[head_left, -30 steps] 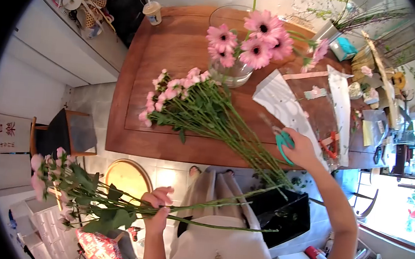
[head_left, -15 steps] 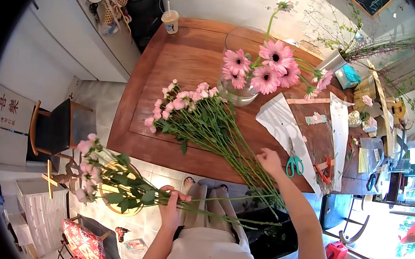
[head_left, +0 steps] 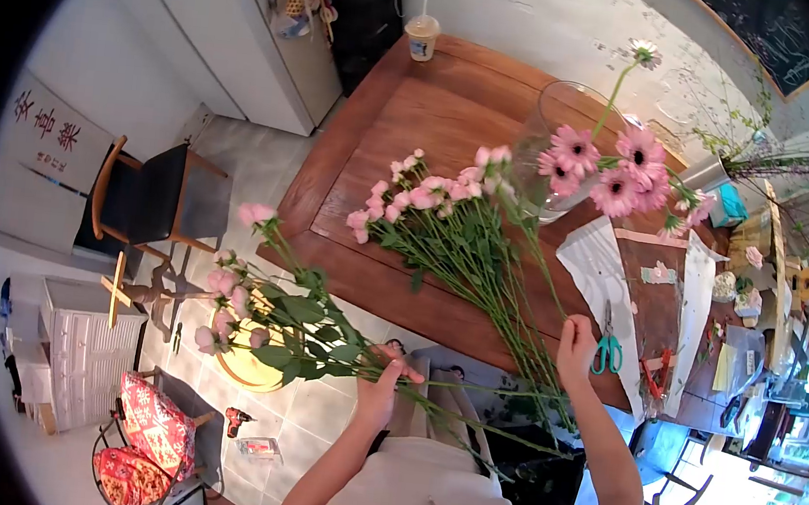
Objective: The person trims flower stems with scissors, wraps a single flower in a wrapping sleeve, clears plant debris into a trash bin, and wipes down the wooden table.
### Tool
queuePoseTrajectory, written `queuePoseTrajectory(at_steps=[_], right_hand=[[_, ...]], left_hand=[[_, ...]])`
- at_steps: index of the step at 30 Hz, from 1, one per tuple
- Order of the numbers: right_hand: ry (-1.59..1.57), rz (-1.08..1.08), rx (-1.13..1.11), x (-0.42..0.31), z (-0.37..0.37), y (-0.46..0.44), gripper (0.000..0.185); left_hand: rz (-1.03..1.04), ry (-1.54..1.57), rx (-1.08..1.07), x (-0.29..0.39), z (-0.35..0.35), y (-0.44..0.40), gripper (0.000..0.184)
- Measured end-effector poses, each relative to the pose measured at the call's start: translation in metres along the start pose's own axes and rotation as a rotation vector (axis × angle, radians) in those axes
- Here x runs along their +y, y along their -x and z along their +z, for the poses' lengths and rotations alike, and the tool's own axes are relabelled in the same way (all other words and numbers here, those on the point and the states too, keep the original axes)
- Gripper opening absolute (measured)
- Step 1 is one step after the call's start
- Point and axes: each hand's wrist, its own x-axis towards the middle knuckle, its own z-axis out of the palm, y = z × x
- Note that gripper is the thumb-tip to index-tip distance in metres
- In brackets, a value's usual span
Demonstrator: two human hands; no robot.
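My left hand (head_left: 382,387) is closed around a small bunch of pink roses (head_left: 266,322), held above the floor in front of the table edge. The blooms point left and the bare stems run right. My right hand (head_left: 577,350) is pinched on a single rose stem (head_left: 547,266), whose bloom reaches up beside the glass vase. Just left of that hand, a pile of pink roses (head_left: 424,196) lies across the table with stems toward me. Teal-handled scissors (head_left: 608,353) rest to the right of my right hand.
On the wooden table (head_left: 459,92) stand a glass vase (head_left: 545,159) with pink gerberas (head_left: 639,158) and a drink cup (head_left: 422,38). White paper (head_left: 597,281) and red-handled cutters (head_left: 656,374) lie right. Below the table edge is a black bag (head_left: 534,479); a chair (head_left: 162,195) stands left.
My view has turned, so the table sits further right. My right hand, earlier over the stems, now holds one rose stem raised from the pile. My left hand keeps its bunch.
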Motion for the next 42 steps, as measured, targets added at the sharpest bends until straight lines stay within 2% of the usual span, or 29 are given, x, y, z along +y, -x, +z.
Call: queuePoseTrajectory(at_steps=[4, 7, 10, 14, 18, 20, 23, 24, 26, 29, 36, 39, 42], right_hand=[[-0.184, -0.023, -0.019, -0.047, -0.013, 0.017, 0.004], [-0.253, -0.201, -0.054, -0.1, -0.01, 0.027, 0.004], [-0.313, -0.287, -0.073, -0.136, 0.007, 0.04, 0.008], [-0.306, -0.4, -0.112, -0.147, 0.031, 0.05, 0.014], [-0.282, -0.465, -0.173, -0.147, 0.038, 0.056, 0.015], [-0.416, -0.28, -0.311, -0.149, 0.033, 0.055, 0.015], [-0.487, 0.031, -0.582, -0.131, 0.018, 0.052, 0.017], [-0.484, 0.087, -0.673, -0.125, 0.011, 0.044, 0.016], [-0.488, 0.211, -0.861, -0.11, 0.002, 0.038, 0.014], [-0.578, 0.205, -0.896, -0.092, 0.005, 0.04, 0.011], [-0.479, 0.149, -1.028, -0.083, 0.022, 0.04, 0.012], [-0.465, 0.142, -1.153, -0.076, 0.03, 0.042, 0.012], [-0.5, 0.155, -1.13, -0.081, 0.033, 0.044, 0.012]], left_hand=[[-0.016, -0.056, -0.036, 0.003, 0.008, -0.005, 0.009], [-0.049, -0.067, -0.123, -0.007, 0.011, -0.006, 0.008], [-0.083, -0.016, -0.197, -0.002, 0.031, -0.007, 0.012], [-0.069, 0.041, -0.313, 0.002, 0.045, -0.01, 0.019], [0.025, -0.054, -0.228, -0.01, 0.051, -0.01, 0.018], [-0.008, -0.07, -0.25, -0.01, 0.047, -0.011, 0.016], [0.094, -0.095, -0.312, -0.013, 0.049, -0.012, 0.01], [-0.109, 0.053, -0.265, -0.004, 0.054, -0.005, 0.009], [-0.113, 0.06, -0.266, -0.006, 0.052, -0.004, 0.011], [-0.103, 0.079, -0.262, -0.008, 0.049, -0.003, 0.011], [-0.061, 0.021, -0.241, -0.017, 0.039, 0.001, 0.008], [-0.054, 0.033, -0.225, -0.015, 0.038, 0.007, 0.01], [-0.002, -0.008, -0.266, -0.013, 0.031, 0.005, 0.011]])
